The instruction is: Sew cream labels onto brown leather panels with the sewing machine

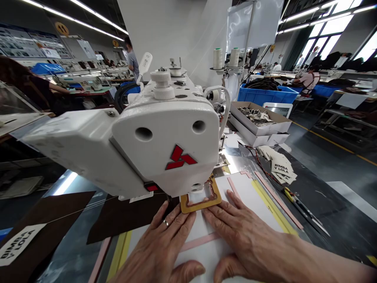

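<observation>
Both hands lie flat on a white sheet [206, 255] crossed by pink and yellow strips, beneath the head of a white sewing machine [165, 145]. My left hand [169, 243], a ring on one finger, has its fingertips at the left of a yellow-brown frame [201, 206]. On the other side, the fingertips of my right hand [235, 226] reach the frame's right edge. Dark brown fabric [113, 218] extends under the machine to the left. A second brown piece [69, 204] carries a white label [20, 243] printed BIMBA Y LOLA, with threads running toward the machine.
Loose labels [281, 167] and yellow-handled scissors [306, 210] lie to the right. Behind them stand a cardboard box [262, 127] of labels and a blue crate [268, 96]. Thread spools [218, 59] are mounted behind the machine. Other people work at distant tables.
</observation>
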`<act>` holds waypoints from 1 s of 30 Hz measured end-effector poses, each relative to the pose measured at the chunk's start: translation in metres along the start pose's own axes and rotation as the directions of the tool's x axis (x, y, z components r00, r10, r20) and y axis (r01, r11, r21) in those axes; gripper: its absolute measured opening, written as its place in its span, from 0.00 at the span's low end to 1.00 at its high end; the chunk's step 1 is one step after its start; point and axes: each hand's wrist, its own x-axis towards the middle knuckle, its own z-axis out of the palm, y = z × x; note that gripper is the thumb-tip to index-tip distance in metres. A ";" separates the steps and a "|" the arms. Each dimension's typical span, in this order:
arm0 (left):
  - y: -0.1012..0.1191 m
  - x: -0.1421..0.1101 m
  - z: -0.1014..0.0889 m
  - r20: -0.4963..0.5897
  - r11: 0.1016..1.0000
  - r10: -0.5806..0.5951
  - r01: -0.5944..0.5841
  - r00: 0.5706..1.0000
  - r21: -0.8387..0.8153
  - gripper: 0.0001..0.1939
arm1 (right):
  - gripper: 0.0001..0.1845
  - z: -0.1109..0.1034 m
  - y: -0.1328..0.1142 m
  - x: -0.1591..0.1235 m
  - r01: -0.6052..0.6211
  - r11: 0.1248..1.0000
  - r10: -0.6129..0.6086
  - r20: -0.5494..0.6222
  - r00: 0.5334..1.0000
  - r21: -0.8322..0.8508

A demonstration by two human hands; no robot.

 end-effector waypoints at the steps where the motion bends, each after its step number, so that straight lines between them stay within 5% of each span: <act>1: 0.000 0.000 0.000 -0.004 1.000 0.003 -0.003 1.000 0.002 0.43 | 0.52 -0.001 0.000 0.000 -0.003 1.000 0.003 0.008 1.000 0.004; 9: 0.001 -0.005 0.000 0.014 0.999 -0.005 0.005 1.000 -0.031 0.44 | 0.51 0.001 0.004 -0.002 0.006 1.000 -0.006 -0.007 1.000 0.000; 18: 0.001 -0.003 -0.003 -0.007 0.999 -0.007 0.007 1.000 -0.042 0.42 | 0.61 -0.003 -0.003 0.015 0.110 0.994 -0.110 0.010 0.994 -0.005; 30: -0.002 -0.004 0.002 0.019 1.000 -0.020 0.020 1.000 -0.007 0.38 | 0.62 -0.006 0.006 0.010 0.038 0.995 -0.045 -0.076 0.996 -0.091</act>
